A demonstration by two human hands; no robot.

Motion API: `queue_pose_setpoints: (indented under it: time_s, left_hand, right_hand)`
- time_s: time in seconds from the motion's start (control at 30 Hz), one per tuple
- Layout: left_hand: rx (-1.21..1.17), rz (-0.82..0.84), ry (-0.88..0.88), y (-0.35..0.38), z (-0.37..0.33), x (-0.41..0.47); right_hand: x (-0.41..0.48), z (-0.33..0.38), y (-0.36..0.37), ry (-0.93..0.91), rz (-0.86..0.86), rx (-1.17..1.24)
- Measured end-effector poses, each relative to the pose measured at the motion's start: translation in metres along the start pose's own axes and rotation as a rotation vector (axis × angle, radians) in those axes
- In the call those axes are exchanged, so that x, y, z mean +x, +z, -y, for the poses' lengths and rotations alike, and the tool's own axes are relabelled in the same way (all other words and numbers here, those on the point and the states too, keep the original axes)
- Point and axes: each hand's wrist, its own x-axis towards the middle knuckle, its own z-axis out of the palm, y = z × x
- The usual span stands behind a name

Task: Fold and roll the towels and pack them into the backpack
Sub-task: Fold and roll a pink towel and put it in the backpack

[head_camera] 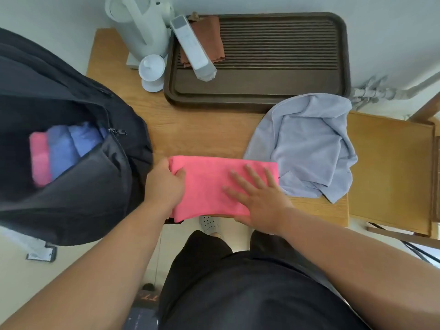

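Wooden tabletop (202, 129) against a pale wall carried the work, w/ the pink towel (214, 186) at its near edge, folded into a long band running left-right, one near corner hanging just off the edge. The left hand (164, 186) had its grip closed on the band's left end, fingers curled round it & thumb on top, prob. to start the roll from that end. The right hand (257, 198) lay flat on the towel's right half, fingers straight & spread, grip wide, holding nothing. I'd judge it was there to pin the layers so they wouldn't slide or unfold while the other end turned. The backpack (71, 198) sat just left of the pink towel, close against that end, its mouth unzipped & gaping upward, so a finished roll would need only a short move across. Inside it, further left of the pink towel, a pink roll (39, 160) & two blue rolls (62, 153) sat side by side, packed close, prob. to save room. A grey-blue towel (307, 148) lay crumpled just right of the pink towel, touching its right end, not yet folded, i.e. likely next. Beyond the pink towel a dark slatted tray (262, 91) held a brown cloth (209, 34) & a white box (192, 48), all clear of the working area.
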Motion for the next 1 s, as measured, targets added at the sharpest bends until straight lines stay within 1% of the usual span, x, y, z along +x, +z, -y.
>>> queue_pose_setpoints:
  time_s: [0.03,0.1,0.2,0.3,0.37,0.43,0.47,0.57,0.67,0.77,0.9,1.0]
  left_hand:
    - [0.020,-0.001,0.008,0.002,-0.001,-0.005]
    - [0.027,0.017,0.007,0.008,-0.005,-0.016]
    - [-0.004,0.028,-0.009,0.019,-0.021,-0.032]
    - [-0.007,0.000,0.076,0.030,-0.047,-0.045]
    - [0.035,-0.021,0.208,0.039,-0.064,-0.055]
    - [0.067,-0.003,0.327,0.051,-0.077,-0.064]
    - [0.077,0.013,0.362,0.059,-0.082,-0.067]
    - [0.114,0.049,0.413,0.090,-0.092,-0.072]
    - [0.160,0.120,0.434,0.123,-0.098,-0.074]
    - [0.215,0.197,0.366,0.144,-0.100,-0.071]
    - [0.373,0.246,0.353,0.156,-0.100,-0.070]
    - [0.382,0.249,0.375,0.155,-0.097,-0.074]
  right_hand:
    - [0.002,0.000,0.003,-0.048,0.040,-0.011]
    - [0.007,0.001,0.003,-0.079,0.073,-0.010]
    - [0.007,-0.004,-0.008,-0.102,0.070,0.095]
    - [-0.007,-0.023,-0.020,-0.075,-0.038,0.173]
    - [-0.022,-0.043,-0.018,0.021,-0.144,0.201]
    - [-0.038,-0.061,-0.007,0.104,-0.219,0.251]
    - [-0.046,-0.068,-0.001,0.110,-0.244,0.281]
    - [-0.064,-0.078,0.015,0.027,-0.272,0.328]
    - [-0.070,-0.085,0.024,-0.045,-0.196,0.355]
    - [-0.071,-0.091,0.027,-0.069,-0.131,0.381]
    - [-0.073,-0.095,0.025,-0.065,-0.142,0.470]
    - [-0.076,-0.092,0.025,-0.001,-0.175,0.549]
